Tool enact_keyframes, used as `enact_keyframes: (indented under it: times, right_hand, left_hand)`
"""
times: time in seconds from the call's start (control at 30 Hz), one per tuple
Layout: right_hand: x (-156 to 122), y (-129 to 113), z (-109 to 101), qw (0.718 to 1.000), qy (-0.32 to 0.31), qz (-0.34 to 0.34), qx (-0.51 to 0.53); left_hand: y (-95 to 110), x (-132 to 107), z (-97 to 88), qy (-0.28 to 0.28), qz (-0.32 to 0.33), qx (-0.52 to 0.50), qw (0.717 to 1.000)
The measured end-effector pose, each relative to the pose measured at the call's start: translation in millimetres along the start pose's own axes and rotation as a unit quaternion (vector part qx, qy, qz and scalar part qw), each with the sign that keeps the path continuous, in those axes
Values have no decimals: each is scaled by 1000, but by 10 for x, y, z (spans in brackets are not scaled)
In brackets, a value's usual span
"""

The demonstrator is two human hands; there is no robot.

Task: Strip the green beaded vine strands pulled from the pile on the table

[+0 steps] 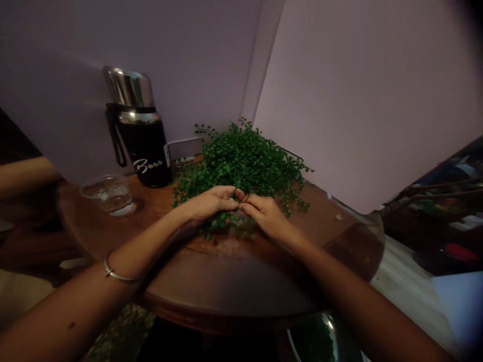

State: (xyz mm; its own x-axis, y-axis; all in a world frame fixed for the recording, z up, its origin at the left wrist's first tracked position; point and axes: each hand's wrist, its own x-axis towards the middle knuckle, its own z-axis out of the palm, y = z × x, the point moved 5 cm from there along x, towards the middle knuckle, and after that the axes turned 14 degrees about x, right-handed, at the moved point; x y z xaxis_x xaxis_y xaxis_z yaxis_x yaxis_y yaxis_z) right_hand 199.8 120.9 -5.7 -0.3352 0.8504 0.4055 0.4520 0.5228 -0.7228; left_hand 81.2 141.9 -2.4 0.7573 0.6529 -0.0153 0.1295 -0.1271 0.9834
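A bushy green plant (241, 156) with many small round leaves spreads over the round wooden table (226, 286). At its near edge my left hand (217, 202) and my right hand (264, 211) meet, fingertips almost touching. Thumb and fingers of the left are pinched together, close to a thin stem. The right also pinches, with a thin stem showing at its fingertips. Leafy sprigs hang below both hands. The plant's base is hidden by its foliage.
Left of the plant stands a black and silver thermos flask (145, 146), with a clear plastic cup (109, 195) of water in front. Pale walls (332, 90) rise behind the table. Another person's forearm (26, 177) shows at the far left.
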Motion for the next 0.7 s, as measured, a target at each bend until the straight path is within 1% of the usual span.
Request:
enact_keyframes:
  times: [0.03, 0.1, 0.17, 0.23, 0.3, 0.33, 0.4, 0.47, 0.5, 0.53, 0.57, 0.6, 0.63, 0.67, 0.7]
  right_hand:
    - [-13, 6, -2, 998, -21, -22, -51]
    - [-33, 21, 2, 984, -47, -52, -162]
    - [-42, 25, 16, 964, -53, -56, -254]
    - [-46, 6, 37, 946, -54, -51, -316]
    - [-55, -12, 48, 935, -60, -42, -348]
    - [-60, -7, 37, 934, -60, -32, -352]
    - [-71, 36, -18, 937, -52, 3, -346]
    - [-71, 93, -90, 939, -34, 42, -339]
    - [-63, 106, -121, 946, -17, 53, -319]
    - [-50, 105, -139, 959, 2, 59, -277]
    - [-35, 97, -140, 976, 18, 65, -209]
    - [-20, 92, -124, 990, 29, 83, -113]
    - [-11, 96, -90, 993, 36, 114, 0]
    - [-12, 103, -36, 981, 36, 153, 115]
    - [-22, 106, 31, 957, 29, 194, 215]
  left_hand:
    - [10, -8, -2, 4, -7, 3, 1000]
    - [18, -7, -10, 21, -14, 20, 999]
    - [10, 8, -18, 40, -14, 47, 998]
    - [-2, 20, -23, 50, -11, 65, 997]
    - [3, 7, -34, 51, -11, 68, 996]
    - [20, -13, -44, 49, -12, 66, 997]
    - [87, -73, -75, 45, -11, 54, 997]
    - [187, -138, -123, 53, 7, 28, 998]
    - [233, -162, -149, 65, 17, 16, 998]
    - [265, -175, -171, 78, 26, 8, 997]
    - [282, -177, -184, 91, 32, 3, 995]
    - [279, -168, -183, 100, 34, 3, 994]
    - [259, -148, -170, 102, 31, 5, 994]
    - [225, -122, -143, 96, 26, 8, 995]
    - [183, -93, -110, 86, 21, 9, 996]
